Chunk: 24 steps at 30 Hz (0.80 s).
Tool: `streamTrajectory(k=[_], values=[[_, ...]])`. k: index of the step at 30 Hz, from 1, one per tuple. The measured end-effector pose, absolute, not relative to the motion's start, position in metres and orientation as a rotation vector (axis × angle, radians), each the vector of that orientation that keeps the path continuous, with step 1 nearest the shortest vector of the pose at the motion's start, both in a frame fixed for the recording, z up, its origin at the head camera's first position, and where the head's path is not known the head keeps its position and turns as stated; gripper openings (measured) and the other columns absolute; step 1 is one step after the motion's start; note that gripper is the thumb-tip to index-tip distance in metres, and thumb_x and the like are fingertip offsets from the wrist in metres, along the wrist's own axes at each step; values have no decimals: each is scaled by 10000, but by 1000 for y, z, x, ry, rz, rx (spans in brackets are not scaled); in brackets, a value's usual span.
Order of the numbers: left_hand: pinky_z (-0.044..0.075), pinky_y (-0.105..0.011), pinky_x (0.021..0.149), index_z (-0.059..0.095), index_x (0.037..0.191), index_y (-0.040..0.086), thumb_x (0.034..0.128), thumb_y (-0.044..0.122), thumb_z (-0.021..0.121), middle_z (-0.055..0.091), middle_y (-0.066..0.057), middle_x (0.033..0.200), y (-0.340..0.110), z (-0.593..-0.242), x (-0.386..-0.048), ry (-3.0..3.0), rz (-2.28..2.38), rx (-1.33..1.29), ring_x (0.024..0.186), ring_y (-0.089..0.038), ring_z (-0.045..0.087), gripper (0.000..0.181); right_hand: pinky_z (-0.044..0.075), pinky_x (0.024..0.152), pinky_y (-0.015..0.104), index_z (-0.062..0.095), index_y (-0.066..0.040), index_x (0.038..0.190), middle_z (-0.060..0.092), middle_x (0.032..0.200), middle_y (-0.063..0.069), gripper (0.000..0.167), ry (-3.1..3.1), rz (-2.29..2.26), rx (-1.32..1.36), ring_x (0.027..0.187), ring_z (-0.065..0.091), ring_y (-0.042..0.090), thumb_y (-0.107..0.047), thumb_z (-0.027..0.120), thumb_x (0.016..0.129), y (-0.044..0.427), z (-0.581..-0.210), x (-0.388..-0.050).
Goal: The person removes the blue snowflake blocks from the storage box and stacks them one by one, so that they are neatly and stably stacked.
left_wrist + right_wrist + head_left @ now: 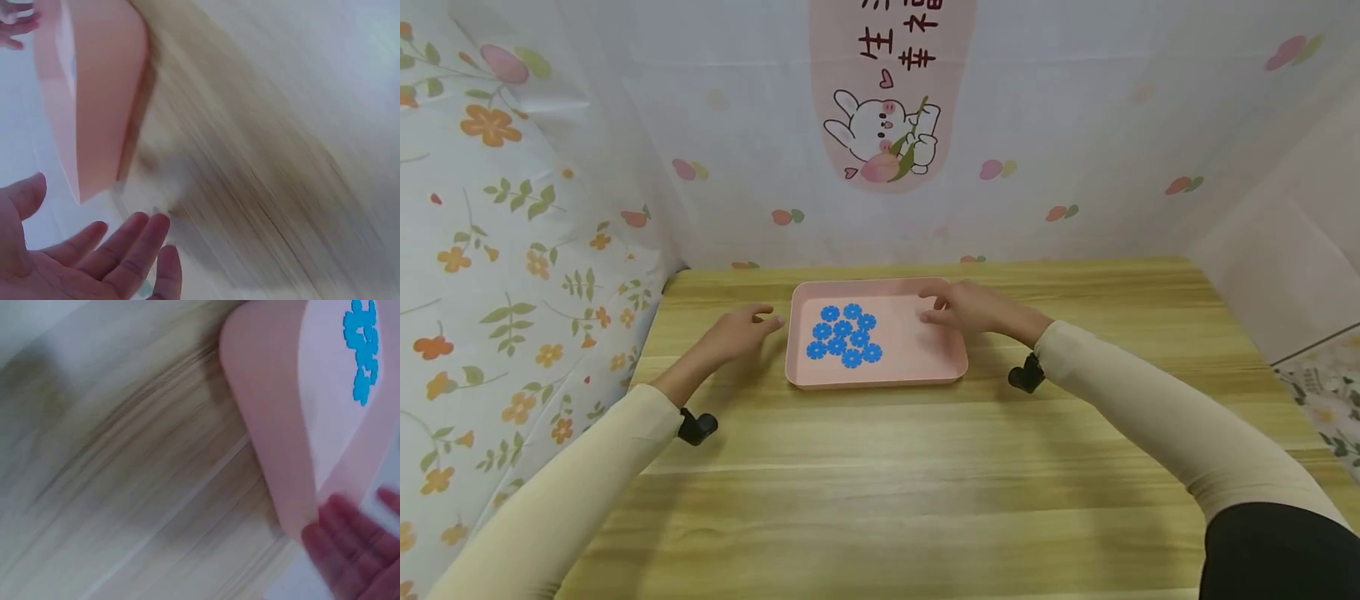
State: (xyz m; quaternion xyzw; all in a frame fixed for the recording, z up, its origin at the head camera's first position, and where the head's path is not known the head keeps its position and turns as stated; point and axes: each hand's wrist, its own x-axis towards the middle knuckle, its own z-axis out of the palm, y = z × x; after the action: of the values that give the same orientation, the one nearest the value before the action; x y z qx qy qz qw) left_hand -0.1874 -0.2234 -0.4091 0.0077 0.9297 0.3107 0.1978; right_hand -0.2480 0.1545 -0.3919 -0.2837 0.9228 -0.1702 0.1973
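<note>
A shallow pink tray (898,329) lies on the wooden table, with several blue flower-shaped pieces (842,328) clustered in its left half. Just off the tray's left side is my left hand (737,333), holding nothing. In the left wrist view its fingers (128,250) are spread and apart from the tray wall (106,100). My right hand (966,308) is over the tray's right end, nothing in its grasp. The right wrist view shows blurred, fairly straight fingers (356,537) at a corner of the tray; whether they touch it I cannot tell.
The wood-grain table (880,483) extends in front of the tray and to both sides. A white printed cloth (737,142) with a rabbit drawing hangs behind, and a floral cloth (527,275) hangs at the left. Black wrist cameras (697,427) sit below both wrists.
</note>
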Motion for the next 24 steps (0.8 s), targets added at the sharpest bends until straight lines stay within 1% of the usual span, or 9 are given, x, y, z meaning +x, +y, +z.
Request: streamTrajectory(k=[4, 7, 10, 13, 16, 20, 24], values=[[492, -461, 932, 343, 1481, 11, 1025, 425, 430, 546, -236, 1328, -216, -407, -192, 2465, 1033, -65, 1134, -348, 592, 622, 519, 883, 437, 527, -32, 1367, 685, 1132, 163, 518, 2605, -453, -707, 1037, 658, 277, -338, 611, 958, 143, -390, -251], [517, -424, 914, 353, 1479, 29, 1028, 408, 442, 562, -209, 1298, -211, -409, -194, 2368, 1135, -139, 1098, -318, 602, 595, 515, 890, 427, 555, -26, 1344, 687, 1136, 152, 496, 2607, -438, -689, 1041, 658, 266, -329, 610, 954, 133, -389, -252], [521, -427, 927, 371, 1475, 53, 1031, 391, 450, 554, -204, 1294, -207, -411, -196, 2289, 1211, -210, 1071, -306, 622, 564, 511, 881, 410, 578, -34, 1326, 695, 1126, 129, 480, 2583, -475, -674, 1016, 663, 256, -327, 619, 948, 125, -391, -253], [514, -437, 941, 366, 1478, 55, 1032, 371, 451, 545, -222, 1302, -205, -412, -197, 2210, 1271, -279, 1001, -295, 658, 553, 537, 816, 385, 589, -24, 1311, 717, 1035, 134, 458, 2510, -602, -624, 911, 692, 266, -295, 635, 944, 118, -395, -253], [507, -436, 948, 358, 1474, 41, 1031, 366, 448, 531, -230, 1309, -203, -411, -197, 2140, 1297, -332, 921, -270, 668, 556, 570, 740, 374, 593, -1, 1297, 726, 930, 166, 432, 2406, -772, -532, 805, 714, 283, -244, 645, 943, 113, -399, -251], [525, -420, 918, 347, 1470, 29, 1026, 360, 449, 505, -236, 1331, -202, -412, -198, 2053, 1342, -370, 876, -249, 655, 563, 587, 705, 375, 607, 13, 1275, 726, 906, 185, 403, 2284, -965, -412, 773, 727, 278, -206, 651, 940, 109, -407, -250], [552, -418, 870, 329, 1474, 25, 1021, 356, 456, 472, -244, 1364, -203, -415, -198, 1970, 1414, -416, 869, -255, 648, 575, 589, 670, 365, 608, 6, 1272, 726, 871, 182, 386, 2155, -1105, -302, 726, 731, 257, -184, 651, 939, 105, -416, -249]])
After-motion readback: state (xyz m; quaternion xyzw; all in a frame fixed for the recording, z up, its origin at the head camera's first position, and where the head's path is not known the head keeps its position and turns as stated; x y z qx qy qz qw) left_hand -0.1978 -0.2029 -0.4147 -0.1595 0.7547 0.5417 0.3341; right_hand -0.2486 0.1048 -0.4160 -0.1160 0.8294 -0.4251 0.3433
